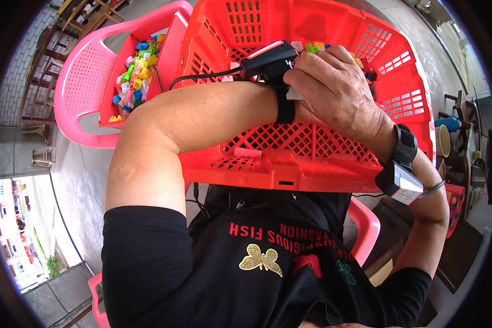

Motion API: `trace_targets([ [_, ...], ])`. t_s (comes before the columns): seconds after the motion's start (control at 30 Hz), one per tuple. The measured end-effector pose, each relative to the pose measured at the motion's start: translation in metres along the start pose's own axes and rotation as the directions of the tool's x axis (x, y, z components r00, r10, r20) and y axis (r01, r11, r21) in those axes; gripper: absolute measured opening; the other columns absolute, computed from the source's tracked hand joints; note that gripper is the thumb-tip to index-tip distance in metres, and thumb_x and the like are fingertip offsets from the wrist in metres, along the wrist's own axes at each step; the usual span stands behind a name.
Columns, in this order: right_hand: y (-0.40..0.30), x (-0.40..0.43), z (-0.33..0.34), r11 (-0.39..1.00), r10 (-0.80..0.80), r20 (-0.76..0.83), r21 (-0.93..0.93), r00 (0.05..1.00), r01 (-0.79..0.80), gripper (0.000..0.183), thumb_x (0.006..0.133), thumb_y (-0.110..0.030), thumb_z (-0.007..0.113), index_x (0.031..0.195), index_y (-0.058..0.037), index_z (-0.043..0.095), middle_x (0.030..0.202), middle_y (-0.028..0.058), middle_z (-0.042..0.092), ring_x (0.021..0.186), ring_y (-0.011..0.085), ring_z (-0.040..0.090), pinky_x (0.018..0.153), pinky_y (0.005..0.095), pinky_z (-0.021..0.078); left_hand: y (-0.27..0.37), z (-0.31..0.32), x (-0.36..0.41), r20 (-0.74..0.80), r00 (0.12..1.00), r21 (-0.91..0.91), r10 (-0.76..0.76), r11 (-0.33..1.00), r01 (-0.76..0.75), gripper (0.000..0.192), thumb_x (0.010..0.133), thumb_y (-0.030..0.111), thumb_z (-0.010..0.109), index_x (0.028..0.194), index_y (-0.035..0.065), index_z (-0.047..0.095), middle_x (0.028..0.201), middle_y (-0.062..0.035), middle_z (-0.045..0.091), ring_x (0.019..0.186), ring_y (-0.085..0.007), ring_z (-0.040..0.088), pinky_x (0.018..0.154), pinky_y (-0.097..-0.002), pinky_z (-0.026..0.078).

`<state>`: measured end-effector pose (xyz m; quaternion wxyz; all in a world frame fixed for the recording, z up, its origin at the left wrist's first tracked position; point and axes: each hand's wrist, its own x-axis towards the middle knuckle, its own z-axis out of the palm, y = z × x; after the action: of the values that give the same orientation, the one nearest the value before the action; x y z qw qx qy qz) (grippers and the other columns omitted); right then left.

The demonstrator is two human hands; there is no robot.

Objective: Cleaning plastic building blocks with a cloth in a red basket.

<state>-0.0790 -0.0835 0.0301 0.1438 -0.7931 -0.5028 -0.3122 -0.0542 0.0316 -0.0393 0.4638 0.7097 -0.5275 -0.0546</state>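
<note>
My left forearm reaches across a red plastic basket point(233, 174). A black strap point(285, 108) circles its wrist, with a black cabled device point(268, 59) on top. My right hand point(338, 84) lies over my left hand, which is mostly hidden; only a strip of my left hand point(307, 113) at the wrist shows. The curled fingers of my right hand meet the edge of the device. Below them a scrap of white material point(294, 94) sticks out; whether they grip it is unclear. Small coloured plastic pieces point(311, 47) lie in the basket behind my hands.
A pink plastic chair point(80, 82) at left bears a red box point(170, 53) of small coloured pieces point(137, 74). One pink tube-like piece point(247, 153) lies near the basket's front wall. My right wrist carries a black band point(404, 143) and a boxy device point(399, 184). Wooden furniture point(92, 20) stands at upper left.
</note>
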Motion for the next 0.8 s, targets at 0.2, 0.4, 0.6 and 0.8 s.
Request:
trace_targets([
  [0.2, 0.006, 0.000, -0.004, 0.998, -0.017, -0.012, 0.064, 1.000, 0.017, 0.023, 0.059, -0.016, 0.066, 0.079, -0.0097, 0.056, 0.078, 0.0032, 0.047, 0.072, 0.0179, 0.055, 0.070, 0.0312, 0.0391, 0.001, -0.002, 0.008, 0.058, 0.996, -0.102, -0.062, 0.992, 0.068, 0.027, 0.083, 0.027, 0.063, 0.099, 0.0061, 0.057, 0.096, -0.0055, 0.058, 0.092, -0.0125, 0.056, 0.079, -0.0279, 0.046],
  [0.4, 0.009, 0.003, -0.019, 0.996, 0.028, 0.018, 0.083, 0.999, -0.030, 0.032, 0.055, -0.008, 0.068, 0.085, -0.0069, 0.059, 0.084, 0.0048, 0.054, 0.078, 0.0242, 0.053, 0.070, 0.0349, 0.0413, 0.001, -0.007, 0.031, 0.166, 0.978, -0.256, -0.122, 0.953, 0.163, 0.026, 0.083, 0.027, 0.063, 0.097, 0.0061, 0.057, 0.094, -0.0053, 0.058, 0.091, -0.0124, 0.056, 0.078, -0.0278, 0.046],
  [0.6, 0.014, 0.005, -0.019, 0.987, 0.129, 0.027, 0.090, 0.991, -0.131, 0.026, 0.059, -0.006, 0.064, 0.084, -0.0059, 0.059, 0.082, 0.0060, 0.055, 0.077, 0.0257, 0.053, 0.068, 0.0324, 0.0419, 0.005, -0.013, 0.040, 0.288, 0.940, -0.368, -0.181, 0.886, 0.283, 0.026, 0.082, 0.027, 0.063, 0.096, 0.0060, 0.057, 0.093, -0.0051, 0.058, 0.089, -0.0122, 0.056, 0.077, -0.0277, 0.046],
  [0.8, 0.007, 0.005, -0.023, 0.996, 0.035, 0.018, 0.083, 0.999, -0.036, 0.034, 0.052, -0.005, 0.069, 0.084, -0.0070, 0.058, 0.082, 0.0063, 0.056, 0.078, 0.0253, 0.054, 0.070, 0.0357, 0.0423, 0.011, -0.023, 0.033, 0.405, 0.886, -0.414, -0.227, 0.818, 0.399, 0.025, 0.082, 0.027, 0.064, 0.095, 0.0060, 0.058, 0.091, -0.0049, 0.058, 0.088, -0.0121, 0.056, 0.076, -0.0276, 0.046],
])
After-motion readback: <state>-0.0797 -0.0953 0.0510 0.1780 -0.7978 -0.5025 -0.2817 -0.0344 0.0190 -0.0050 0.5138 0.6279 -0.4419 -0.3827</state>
